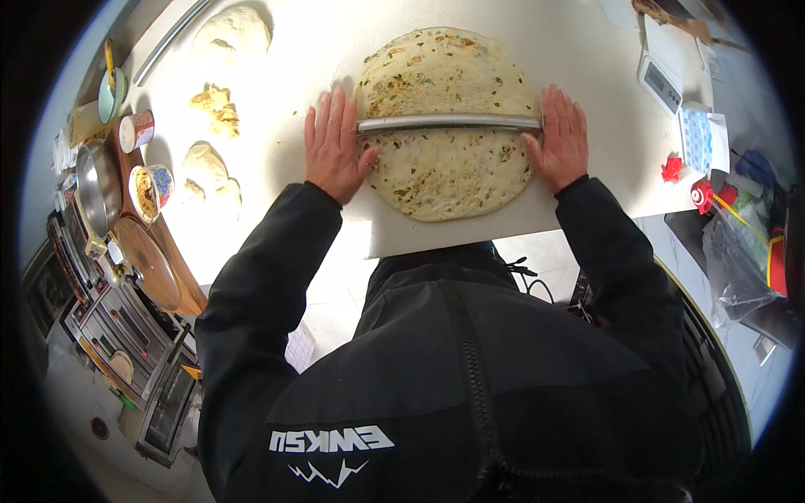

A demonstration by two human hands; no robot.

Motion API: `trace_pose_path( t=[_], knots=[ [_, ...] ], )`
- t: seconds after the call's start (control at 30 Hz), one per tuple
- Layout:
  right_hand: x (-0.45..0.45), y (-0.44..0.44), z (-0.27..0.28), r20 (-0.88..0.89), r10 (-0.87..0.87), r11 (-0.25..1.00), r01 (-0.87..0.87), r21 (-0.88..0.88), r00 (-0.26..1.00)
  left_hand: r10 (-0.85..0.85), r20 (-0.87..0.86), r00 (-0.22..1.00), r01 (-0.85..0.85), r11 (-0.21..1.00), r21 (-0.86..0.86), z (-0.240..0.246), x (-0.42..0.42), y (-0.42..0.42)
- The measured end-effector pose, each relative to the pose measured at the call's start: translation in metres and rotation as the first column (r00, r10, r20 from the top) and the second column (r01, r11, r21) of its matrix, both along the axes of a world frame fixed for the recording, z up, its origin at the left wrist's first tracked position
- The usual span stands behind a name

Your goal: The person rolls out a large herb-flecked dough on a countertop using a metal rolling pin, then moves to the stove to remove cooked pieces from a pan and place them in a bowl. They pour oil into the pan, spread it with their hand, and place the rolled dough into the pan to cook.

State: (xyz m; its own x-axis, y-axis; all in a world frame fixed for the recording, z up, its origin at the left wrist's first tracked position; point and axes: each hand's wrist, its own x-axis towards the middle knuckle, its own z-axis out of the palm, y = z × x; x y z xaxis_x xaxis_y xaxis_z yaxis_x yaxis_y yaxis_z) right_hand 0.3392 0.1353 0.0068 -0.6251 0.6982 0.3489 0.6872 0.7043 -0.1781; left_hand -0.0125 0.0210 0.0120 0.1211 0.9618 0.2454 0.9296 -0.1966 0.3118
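Observation:
A large round sheet of dough [459,170] flecked with green and brown bits lies on the white worktop [302,44]. Across its middle rests a metal rolling pin [446,122]. My left hand [336,141] lies flat over the pin's left end, fingers extended, thumb at the dough's edge. At the right end is my right hand [560,135], also flat with fingers extended. Both palms face down and hide the pin's ends. Farther left are a lump of dough [233,31], some yellowish crumbly pieces [217,108] and a smaller lump of dough [206,166].
A second metal rod [170,41] lies at the upper left. Along the left edge stand a tub of brown filling [146,192], a jar [136,131], a metal bowl [99,188] and a glass lid [149,263]. At right are a digital scale [660,82] and a tissue pack [696,138].

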Motion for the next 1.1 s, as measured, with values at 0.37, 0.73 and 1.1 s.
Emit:
trace_pose_path(
  t=[0.37, 0.73, 1.1],
  knots=[
    [-0.041, 0.161, -0.027, 0.166, -0.162, 0.972, 0.187, -0.144, 0.973, -0.01, -0.399, 0.917, 0.094, 0.977, 0.193, -0.029, -0.061, 0.145],
    [0.022, -0.029, 0.019, 0.176, -0.018, 0.924, 0.084, -0.374, 0.984, 0.029, -0.005, 1.0, -0.029, 0.966, -0.256, 0.015, -0.004, -0.028],
    [0.026, -0.055, -0.018, 0.113, -0.154, 0.973, 0.171, -0.156, 0.982, 0.149, -0.15, 0.977, -0.167, 0.979, -0.113, -0.022, 0.001, -0.03]
  ],
)
